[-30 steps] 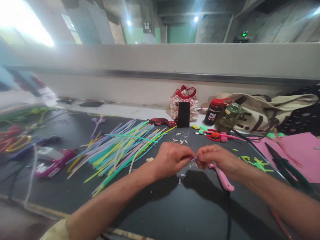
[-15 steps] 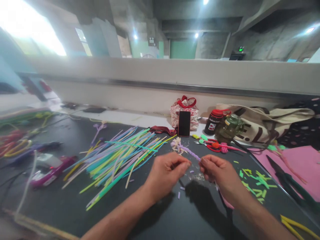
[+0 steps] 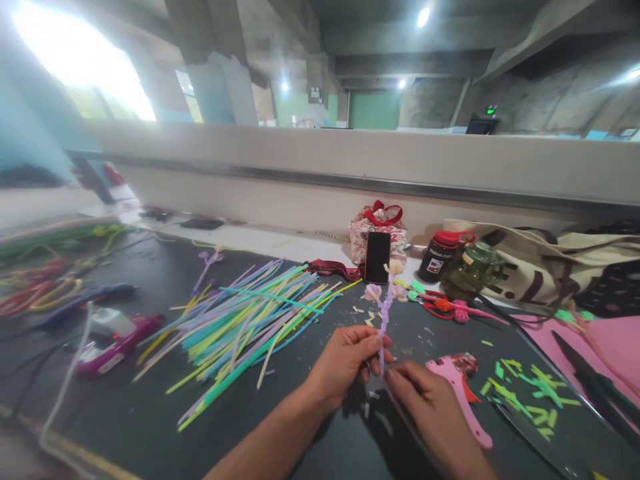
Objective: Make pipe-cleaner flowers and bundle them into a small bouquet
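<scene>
- The left hand [image 3: 346, 359] is closed in a pinch, thumb against fingers, on the purple stem [image 3: 386, 315], which stands nearly upright over the bench [image 3: 160, 420]; pressing too hard could flatten or bend its fuzzy shaft.
- The right hand [image 3: 430, 397] is partly curled, its fingertips at the stem's lower end; whether they grip it or only touch it, I cannot tell. If they do not, the stem hangs on one pinch and could swivel or slip.
- Twisting the two ends against each other could loosen the wrapping, should it be only wound on.
- The cream flower head [image 3: 395, 268] and lilac flower head [image 3: 373, 293] are well above the pinch, so a quick jerk could make them swing and work loose.
- The pink glue gun [image 3: 457, 387] lies just beside the right hand; an outward sweep could knock it, and its nozzle could burn if hot, which does not show.
- Purple scraps [image 3: 369, 405] lie below the hands and could cling to any tacky spot.
</scene>
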A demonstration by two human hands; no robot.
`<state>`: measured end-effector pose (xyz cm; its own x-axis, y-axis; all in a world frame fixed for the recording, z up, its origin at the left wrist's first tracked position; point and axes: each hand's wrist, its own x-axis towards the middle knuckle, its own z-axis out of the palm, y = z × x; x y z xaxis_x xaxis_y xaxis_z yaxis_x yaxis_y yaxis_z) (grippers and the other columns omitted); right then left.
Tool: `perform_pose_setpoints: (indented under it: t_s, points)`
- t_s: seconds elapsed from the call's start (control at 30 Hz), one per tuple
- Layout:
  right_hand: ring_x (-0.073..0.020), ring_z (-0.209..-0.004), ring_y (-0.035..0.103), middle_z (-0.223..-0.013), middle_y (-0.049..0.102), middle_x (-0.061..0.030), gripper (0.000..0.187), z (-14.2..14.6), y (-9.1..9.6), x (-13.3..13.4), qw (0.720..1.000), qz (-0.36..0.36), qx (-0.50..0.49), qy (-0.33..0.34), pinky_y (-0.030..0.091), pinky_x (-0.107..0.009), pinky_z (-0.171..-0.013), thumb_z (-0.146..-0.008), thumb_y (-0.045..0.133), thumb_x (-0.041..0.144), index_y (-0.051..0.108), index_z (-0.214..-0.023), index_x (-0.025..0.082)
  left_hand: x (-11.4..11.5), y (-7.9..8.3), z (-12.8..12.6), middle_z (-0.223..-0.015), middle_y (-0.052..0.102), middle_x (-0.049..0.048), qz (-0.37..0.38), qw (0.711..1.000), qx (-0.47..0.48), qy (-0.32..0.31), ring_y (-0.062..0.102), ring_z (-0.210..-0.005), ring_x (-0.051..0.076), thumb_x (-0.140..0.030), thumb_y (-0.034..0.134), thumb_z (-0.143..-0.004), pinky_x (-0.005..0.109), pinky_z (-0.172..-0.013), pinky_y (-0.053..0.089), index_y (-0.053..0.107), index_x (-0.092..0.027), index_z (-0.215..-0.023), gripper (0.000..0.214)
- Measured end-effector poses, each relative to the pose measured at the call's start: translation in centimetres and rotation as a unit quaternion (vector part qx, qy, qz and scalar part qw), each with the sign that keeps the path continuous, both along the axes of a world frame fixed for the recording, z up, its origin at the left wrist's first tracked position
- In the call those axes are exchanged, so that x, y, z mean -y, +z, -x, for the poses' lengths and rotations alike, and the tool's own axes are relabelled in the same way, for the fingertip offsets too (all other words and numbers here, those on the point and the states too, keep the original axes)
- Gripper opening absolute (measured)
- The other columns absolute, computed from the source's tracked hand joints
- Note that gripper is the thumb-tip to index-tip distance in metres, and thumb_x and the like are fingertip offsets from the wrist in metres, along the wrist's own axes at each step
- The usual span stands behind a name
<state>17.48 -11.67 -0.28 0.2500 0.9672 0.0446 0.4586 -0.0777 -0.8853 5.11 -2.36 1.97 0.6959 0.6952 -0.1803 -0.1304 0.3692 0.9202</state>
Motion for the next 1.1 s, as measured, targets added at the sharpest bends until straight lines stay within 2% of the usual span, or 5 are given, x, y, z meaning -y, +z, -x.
perform_pose_setpoints:
  t_s: [0.13,0.47,0.83,1.0,1.1]
  points:
    - [-0.0144,-0.061,0.047,-0.069,0.059,0.0008,0.025,-0.8,1.4,-1.5,0.99,-0.029,-0.129,-0.058,0.034,-0.024,-0.055,-0.075,0.055,0.043,0.065,-0.082,0.021,0.2,-0.3,0.2,-0.06,0.06,0.0024,0.008,1.0,-0.001,-0.021,0.045,-0.044,0.005,-0.041,0.063,-0.066,0.016,-0.04,0.028,0.063,-0.011,-0.074,0.032]
    - [-0.0096,-0.052,0.036,-0.052,0.042,0.0058,0.02,0.0,2.0,-3.0,0.961,-0.067,-0.266,-0.027,0.026,-0.023,-0.05,-0.069,0.063,0.033,0.058,-0.057,0.018,0.9,-1.2,0.1,-0.058,0.06,0.0031,0.002,0.999,-0.009,-0.031,0.044,-0.043,0.005,-0.04,0.064,-0.065,0.016,-0.04,0.027,0.062,-0.01,-0.067,0.03]
    - [-0.0149,-0.067,0.048,-0.07,0.052,-0.0002,0.016,-0.1,0.0,-3.0,0.974,-0.155,-0.158,-0.052,0.038,-0.025,-0.061,-0.075,0.057,0.031,0.061,-0.066,0.019,1.1,-2.3,-0.5,-0.047,0.053,-0.0016,0.001,0.999,-0.04,-0.031,0.039,-0.038,0.005,-0.044,0.066,-0.062,0.017,-0.039,0.027,0.055,-0.012,-0.055,0.034]
    - [-0.0159,-0.067,0.05,-0.069,0.055,-0.0013,0.016,0.4,-0.2,-3.0,0.982,-0.165,-0.053,-0.078,0.039,-0.025,-0.06,-0.078,0.054,0.029,0.061,-0.067,0.02,0.5,-1.7,-0.1,-0.069,0.058,-0.0014,0.041,0.999,-0.002,0.023,0.048,-0.052,0.006,-0.036,0.07,-0.059,0.017,-0.046,0.034,0.06,-0.016,-0.086,0.035]
    - [-0.0147,-0.064,0.051,-0.067,0.055,-0.0002,0.016,1.3,-0.1,-2.7,0.984,-0.165,-0.026,-0.064,0.039,-0.024,-0.058,-0.078,0.054,0.028,0.061,-0.066,0.02,0.3,-1.7,-0.2,-0.07,0.057,-0.0013,0.083,0.994,0.028,0.067,0.049,-0.054,0.007,-0.037,0.072,-0.056,0.018,-0.05,0.036,0.06,-0.014,-0.082,0.036]
